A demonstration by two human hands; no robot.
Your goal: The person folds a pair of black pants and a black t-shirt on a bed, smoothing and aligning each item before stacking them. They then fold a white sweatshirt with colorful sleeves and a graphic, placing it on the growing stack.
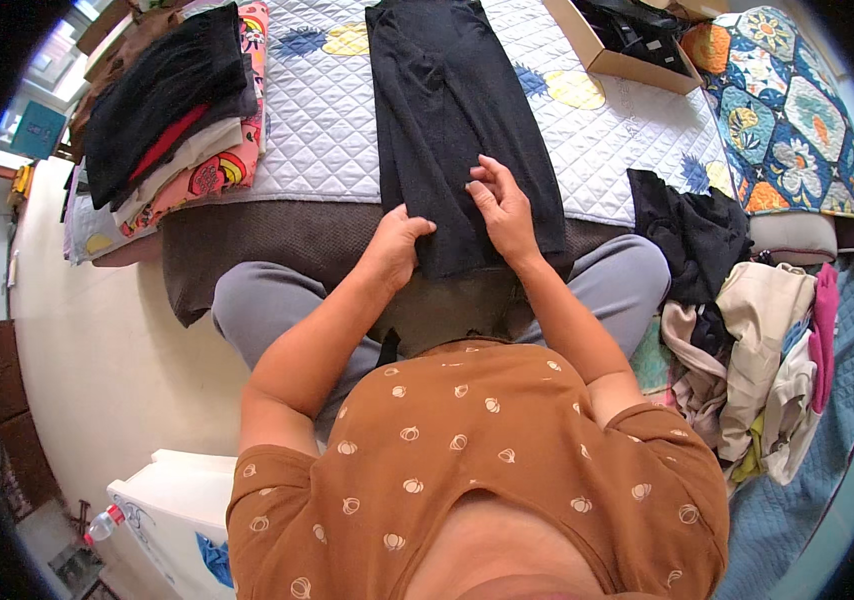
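Black trousers (442, 112) lie lengthwise on a white quilted cover (314, 127) with a pineapple print, their leg ends hanging over the near edge towards my lap. My left hand (399, 244) is at the left side of the lower legs, thumb and fingers pinched together at the cloth's edge. My right hand (502, 206) rests over the right leg with its fingers bent and apart; whether its fingertips pinch any cloth cannot be told.
Folded clothes (172, 112) are stacked at the left. An open cardboard box (644, 67) with black items stands at the back right. A rumpled black garment (689, 232) and a heap of loose clothes (764, 352) lie at the right, near a patterned quilt (787, 112).
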